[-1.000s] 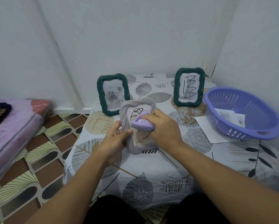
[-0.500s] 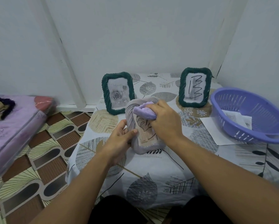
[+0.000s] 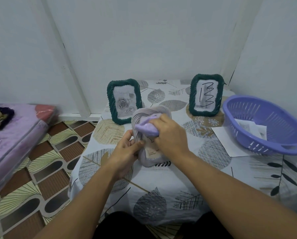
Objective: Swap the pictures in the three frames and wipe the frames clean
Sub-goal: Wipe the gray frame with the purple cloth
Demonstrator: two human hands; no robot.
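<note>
Bed (image 3: 15,135): far left of the picture, off the tabletop; not part of the work.

Rose frame (image 3: 124,101): green, upright on the tabletop (image 3: 187,169), left of centre, just behind the hands. A picture is seen in it.

Left hand (image 3: 127,151): centre of the picture, closed on the left edge of the grey frame, thumb on its front; the frame is steadied by it.

Grey frame (image 3: 144,116): centre, tilted, lower edge at or near the tabletop. A picture is seen in it.

Cloth (image 3: 147,129): lilac, bunched, pressed on the upper left of the grey frame.

Right hand (image 3: 170,133): right of centre, clenched round the cloth.

Step judged in hand: wiping of the grey frame. Next called for: the cloth to be carried over the remaining rim, the frame held firm, then stood upright.

Scribble frame (image 3: 206,95): green, upright, upper right of centre.

Basket (image 3: 268,125): lilac, far right, papers inside, a sheet (image 3: 225,142) under its near side.
</note>
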